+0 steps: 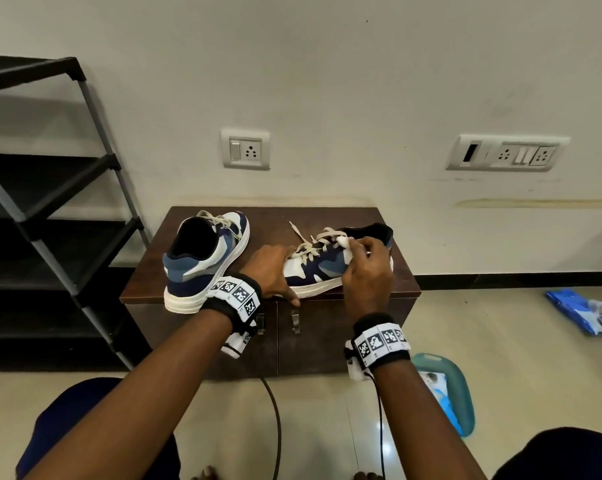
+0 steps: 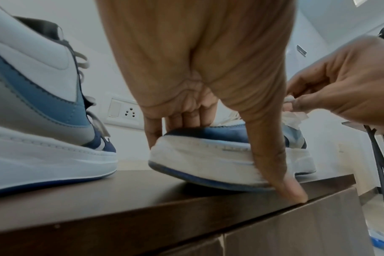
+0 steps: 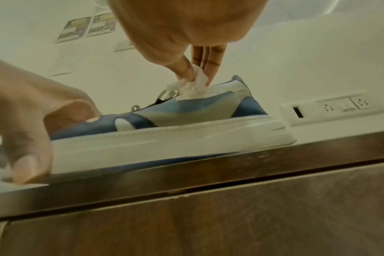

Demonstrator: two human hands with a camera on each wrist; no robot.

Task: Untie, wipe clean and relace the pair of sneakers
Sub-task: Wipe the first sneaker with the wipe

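Note:
Two blue, navy and white sneakers stand on a brown cabinet [image 1: 268, 221]. The left sneaker [image 1: 202, 258] [image 2: 33, 112] points its heel at me. The right sneaker [image 1: 322, 268] [image 2: 208, 155] [image 3: 186, 119] lies crosswise, toe to the left, its cream laces [image 1: 306, 244] loose. My left hand [image 1: 273, 270] [image 2: 197, 78] grips its toe, fingers curled over the top and thumb down along the sole to the cabinet edge. My right hand [image 1: 365, 261] [image 3: 197, 72] pinches a crumpled white wipe [image 1: 344, 241] [image 2: 294, 117] [image 3: 193, 85] against the upper beside the top laces.
A black shelf rack [image 1: 50, 202] stands at the left. Two socket plates [image 1: 245, 148] [image 1: 507, 154] are on the wall behind. On the floor to the right lie a blue wipe packet [image 1: 583, 311] and a teal tub [image 1: 458, 389]. A cable [image 1: 275, 427] runs down before the cabinet.

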